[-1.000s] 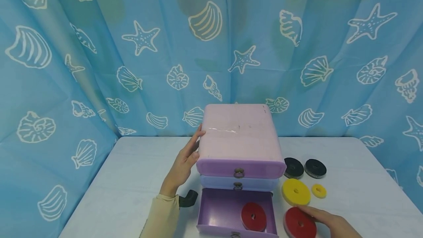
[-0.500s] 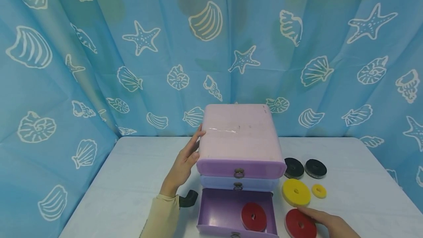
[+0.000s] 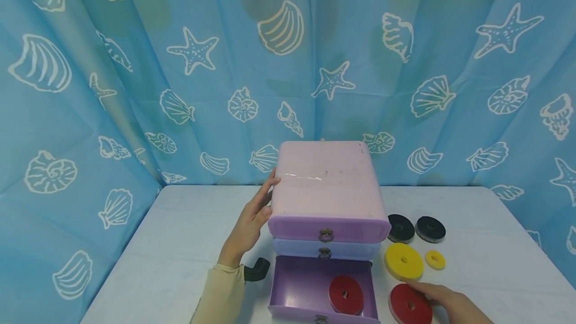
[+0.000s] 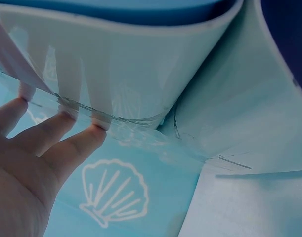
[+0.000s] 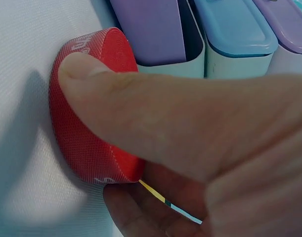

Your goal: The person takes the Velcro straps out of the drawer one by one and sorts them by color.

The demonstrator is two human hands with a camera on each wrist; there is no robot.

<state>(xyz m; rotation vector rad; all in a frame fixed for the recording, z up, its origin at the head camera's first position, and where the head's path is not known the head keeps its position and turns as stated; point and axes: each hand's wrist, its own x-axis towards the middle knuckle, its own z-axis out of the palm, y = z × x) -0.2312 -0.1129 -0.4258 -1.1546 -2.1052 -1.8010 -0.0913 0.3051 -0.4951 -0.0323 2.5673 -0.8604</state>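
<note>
A stacked drawer unit (image 3: 328,179) stands mid-table, pale pink on top. Its bottom purple drawer (image 3: 299,289) is pulled out and holds one red tape roll (image 3: 339,301). Against the unit's left side rests my left hand (image 3: 247,224), fingers spread and fairly straight; the left wrist view shows the fingertips (image 4: 99,132) on its clear taped wall. To the right of the open drawer, my right hand (image 3: 450,304) grips a second red tape roll (image 3: 407,309), thumb along its woven outer face in the right wrist view and the other fingers partly hidden behind.
Beyond the gripped roll lie a large yellow roll (image 3: 403,262), a small yellow ring (image 3: 434,260) and two black rolls (image 3: 400,228). A black curved piece (image 3: 257,270) sits beside my left wrist. A blue shell-print curtain (image 3: 216,89) hangs behind the table.
The gripped red roll and my right hand have shifted very slightly right and toward me. My left hand and the drawer unit hold still.
</note>
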